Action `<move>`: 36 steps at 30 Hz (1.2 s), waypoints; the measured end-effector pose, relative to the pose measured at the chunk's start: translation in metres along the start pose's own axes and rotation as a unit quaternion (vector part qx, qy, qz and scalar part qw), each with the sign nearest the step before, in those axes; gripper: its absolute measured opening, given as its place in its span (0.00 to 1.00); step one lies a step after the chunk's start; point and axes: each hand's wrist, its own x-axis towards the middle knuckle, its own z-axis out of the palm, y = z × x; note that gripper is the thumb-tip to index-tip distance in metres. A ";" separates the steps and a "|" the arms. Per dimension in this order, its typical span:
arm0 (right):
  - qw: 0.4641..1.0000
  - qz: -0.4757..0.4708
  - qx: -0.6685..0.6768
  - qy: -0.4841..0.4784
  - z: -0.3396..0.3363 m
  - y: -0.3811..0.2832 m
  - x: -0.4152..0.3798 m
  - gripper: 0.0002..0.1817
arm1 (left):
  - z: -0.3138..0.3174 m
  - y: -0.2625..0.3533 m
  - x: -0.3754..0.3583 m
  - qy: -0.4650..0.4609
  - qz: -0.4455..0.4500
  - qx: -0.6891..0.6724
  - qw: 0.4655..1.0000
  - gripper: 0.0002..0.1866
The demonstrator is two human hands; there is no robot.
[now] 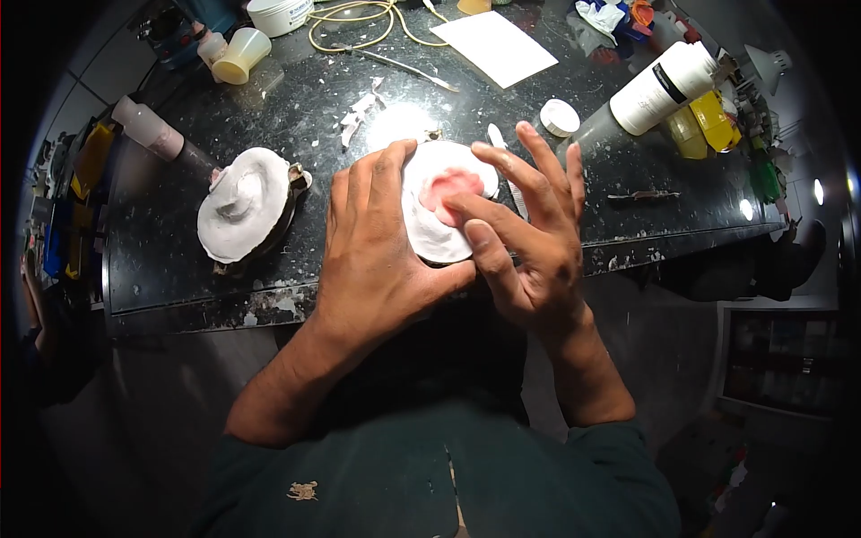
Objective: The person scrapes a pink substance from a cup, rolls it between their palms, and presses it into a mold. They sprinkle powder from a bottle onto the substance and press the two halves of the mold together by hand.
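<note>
My left hand [366,240] is wrapped round the left side of a round plaster-filled dental flask half [425,235] near the table's front edge. A soft pink dough-like material [452,190] lies in the hollow of its white plaster. My right hand [538,238] is over the flask's right side, its index fingertip pressing on the pink material. The thumb sits by the rim and the other fingers are spread, holding nothing. To the left lies a second plaster-filled flask half [240,215] with a dark metal rim.
The black table [269,117] carries a thin metal tool [408,70], a white sheet [495,48], a white bottle [662,88], a round white cap [560,117] and a yellowish cup [242,56]. A pinkish bottle [148,130] stands left. A knife [644,195] lies right.
</note>
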 end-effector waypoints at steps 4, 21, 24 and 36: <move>1.000 -0.009 -0.012 0.022 -0.002 0.002 0.001 0.13 | 0.000 0.001 0.000 -0.002 0.000 -0.002 1.000 0.52; 0.998 -0.024 0.050 -0.035 -0.012 0.010 -0.005 0.17 | -0.001 0.000 0.000 -0.005 0.002 -0.004 1.000 0.53; 0.999 0.012 0.037 -0.010 -0.003 0.003 -0.005 0.22 | 0.001 0.000 -0.001 -0.009 0.002 -0.002 1.000 0.54; 0.989 -0.015 -0.124 -0.084 -0.013 0.016 -0.003 0.39 | -0.003 0.003 -0.001 0.001 -0.001 0.002 1.000 0.54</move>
